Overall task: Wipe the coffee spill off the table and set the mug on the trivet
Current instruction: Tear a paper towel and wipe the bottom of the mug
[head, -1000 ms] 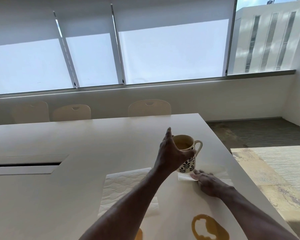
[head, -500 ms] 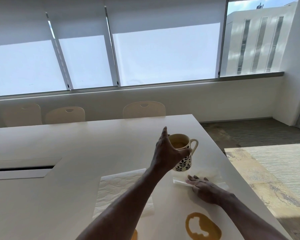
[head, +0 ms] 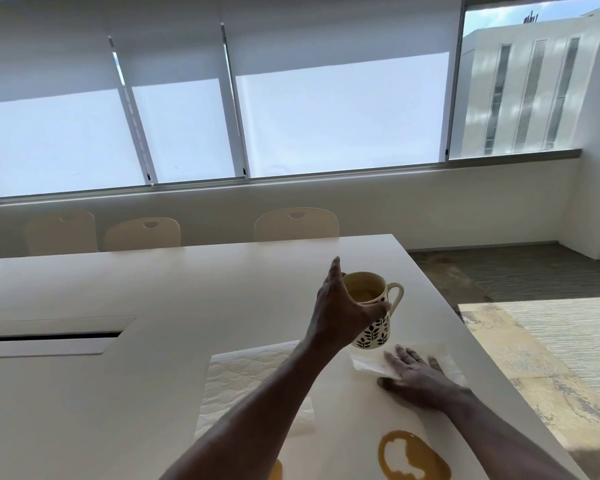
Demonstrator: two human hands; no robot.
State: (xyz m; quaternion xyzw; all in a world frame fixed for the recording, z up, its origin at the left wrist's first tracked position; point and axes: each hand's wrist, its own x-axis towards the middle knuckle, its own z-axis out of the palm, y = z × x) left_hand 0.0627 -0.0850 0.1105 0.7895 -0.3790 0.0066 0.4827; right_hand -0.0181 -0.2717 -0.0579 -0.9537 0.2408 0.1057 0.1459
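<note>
My left hand (head: 340,313) grips a cream mug (head: 373,332) with a dark leaf pattern by its rim and holds it just above the table (head: 153,289). There is coffee inside and the handle points right. My right hand (head: 416,379) lies flat, fingers spread, on a thin white paper sheet (head: 366,363) just below and right of the mug. A brown ring-shaped coffee spill (head: 413,457) sits near the front edge. A smaller brown spot (head: 276,471) shows beside my left forearm. A white quilted square (head: 236,382) lies left of my arm.
A long cable slot (head: 49,337) is cut into the table at the left. Three pale chairs (head: 295,225) stand along the far side under the windows. The table's right edge runs close past my right hand, with carpet and a rug (head: 551,341) beyond it.
The mug stays lifted in my left hand. My right hand with the sheet has slid a little toward me, out from under the mug. The view has turned slightly.
</note>
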